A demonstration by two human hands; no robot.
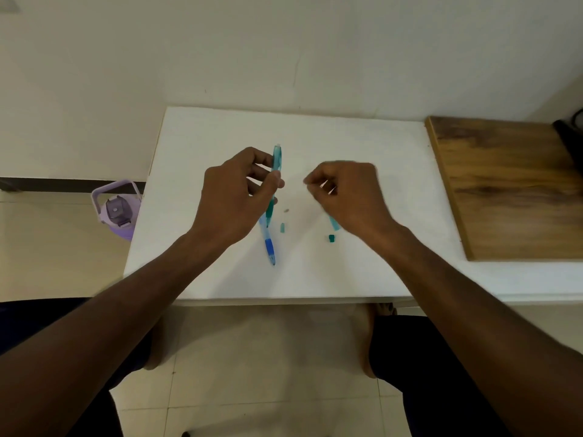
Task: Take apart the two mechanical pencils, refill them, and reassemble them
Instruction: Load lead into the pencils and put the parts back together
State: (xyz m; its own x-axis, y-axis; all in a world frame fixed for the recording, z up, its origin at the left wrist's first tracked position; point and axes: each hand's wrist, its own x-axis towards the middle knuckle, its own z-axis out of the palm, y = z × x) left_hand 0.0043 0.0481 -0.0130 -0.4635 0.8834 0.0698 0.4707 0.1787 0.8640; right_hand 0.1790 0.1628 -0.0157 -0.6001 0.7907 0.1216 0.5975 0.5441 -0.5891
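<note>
Both forearms come in from the near edge and angle toward the middle of the white bench [220,279]. The left hand [235,197] is curled, thumb and fingers pinching a teal mechanical pencil [277,160] about halfway along its barrel, holding it nearly upright with the top end pointing at the far wall. The right hand [347,193] is just right of it, apart, fingers bunched into a tight pinch at the tips; there's something small and pale in there but it's blurry, so I can't tell what it is.

On the bench under the left hand lies a blue mechanical pencil [269,244], tip toward the near edge. Just right of it there's a small teal cap [282,228] and a tiny grey bit [286,211]. A teal tube piece [333,223] pokes out from under the right hand, with a dark teal cap [331,238] just near of it.

Room-wise, the parts all sit mid-bench, well back from every edge. A wooden board [511,184] takes up the right side, and a purple water bottle [118,209] stands on the floor off the left edge.
</note>
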